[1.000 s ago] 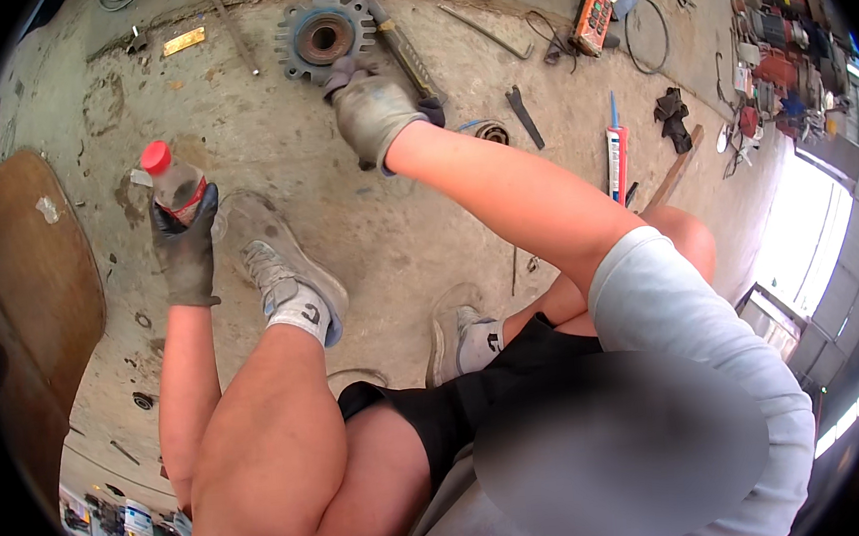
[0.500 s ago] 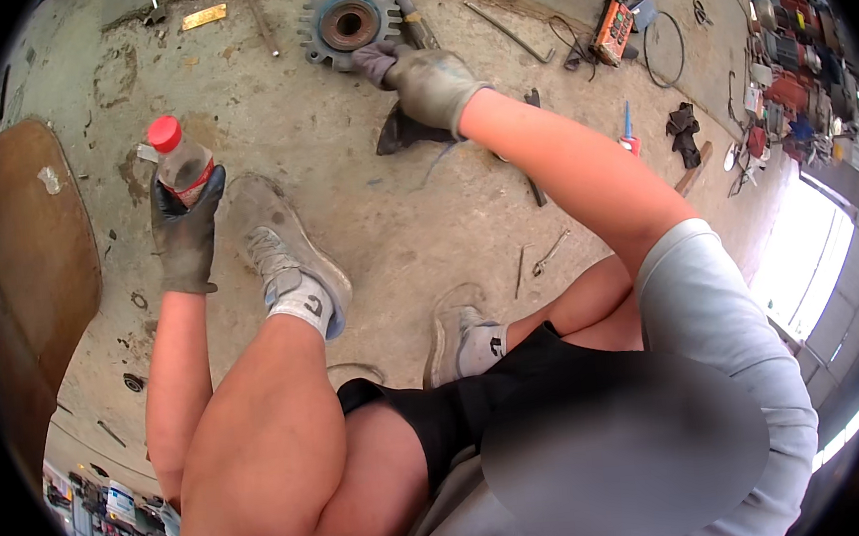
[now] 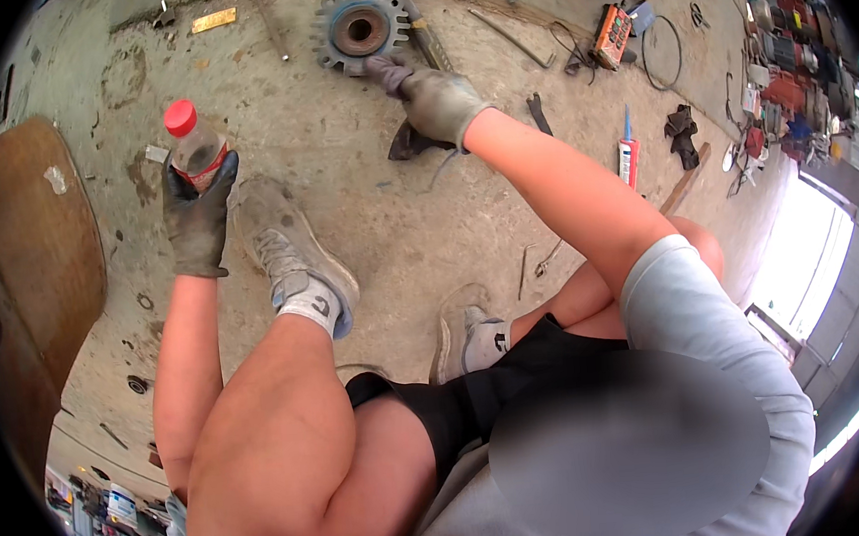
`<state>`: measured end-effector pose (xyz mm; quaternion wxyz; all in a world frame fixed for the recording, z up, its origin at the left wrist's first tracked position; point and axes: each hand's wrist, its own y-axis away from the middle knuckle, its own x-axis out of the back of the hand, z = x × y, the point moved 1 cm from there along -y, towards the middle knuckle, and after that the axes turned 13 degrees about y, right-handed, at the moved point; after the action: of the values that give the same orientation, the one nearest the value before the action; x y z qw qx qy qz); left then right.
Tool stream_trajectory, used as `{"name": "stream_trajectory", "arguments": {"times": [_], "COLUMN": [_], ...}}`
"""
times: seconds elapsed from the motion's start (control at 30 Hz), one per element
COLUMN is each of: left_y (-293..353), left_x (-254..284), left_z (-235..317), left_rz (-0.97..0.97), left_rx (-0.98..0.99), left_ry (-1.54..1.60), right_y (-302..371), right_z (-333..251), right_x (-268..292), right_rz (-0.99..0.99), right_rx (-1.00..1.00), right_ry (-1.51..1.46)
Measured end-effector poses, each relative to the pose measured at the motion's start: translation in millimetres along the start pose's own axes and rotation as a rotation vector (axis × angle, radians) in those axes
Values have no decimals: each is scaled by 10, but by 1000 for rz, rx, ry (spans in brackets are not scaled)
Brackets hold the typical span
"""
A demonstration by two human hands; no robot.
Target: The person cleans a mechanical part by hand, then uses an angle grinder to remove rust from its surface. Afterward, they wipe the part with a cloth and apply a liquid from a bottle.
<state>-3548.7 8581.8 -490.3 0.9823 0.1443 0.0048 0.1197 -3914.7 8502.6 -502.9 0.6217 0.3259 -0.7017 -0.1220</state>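
Observation:
In my left hand (image 3: 197,219), gloved with blackened fingers, is a clear plastic bottle (image 3: 204,147) with a red cap and red label, held upright and capped. My right hand (image 3: 443,103), in a dirty grey glove, is closed around a bunched purplish-grey rag (image 3: 388,76). The rag meets the near edge of a toothed metal gear wheel (image 3: 339,47), which has a brown, worn bore; whether it presses on the teeth I cannot tell. Below the right hand lies a dark cloth (image 3: 409,142), partly covered by it.
Beyond the right arm lie a red-and-white sealant tube (image 3: 628,159) with a blue nozzle, an orange device (image 3: 614,34) and a black glove-like bundle (image 3: 681,136). Several metal bars lie around the gear. A brown board (image 3: 38,226) stands at the left. My shoes (image 3: 294,248) rest on the concrete floor.
The view has shifted slightly, so most things sit a little differently in it. Both hands keep their holds; the right hand with the rag stays near the gear's lower edge.

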Motion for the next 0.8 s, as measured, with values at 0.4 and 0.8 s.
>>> {"name": "stream_trajectory", "arguments": {"times": [0.4, 0.8], "left_y": [-257, -114], "left_x": [-297, -562], "left_z": [-129, 588], "left_rz": [-49, -357], "left_rx": [30, 124], "left_ry": [7, 156], "right_y": [-243, 311], "right_z": [-260, 110], "right_x": [96, 242], "right_rz": [-121, 135], "right_rx": [-90, 311], "right_ry": [116, -1277]}}
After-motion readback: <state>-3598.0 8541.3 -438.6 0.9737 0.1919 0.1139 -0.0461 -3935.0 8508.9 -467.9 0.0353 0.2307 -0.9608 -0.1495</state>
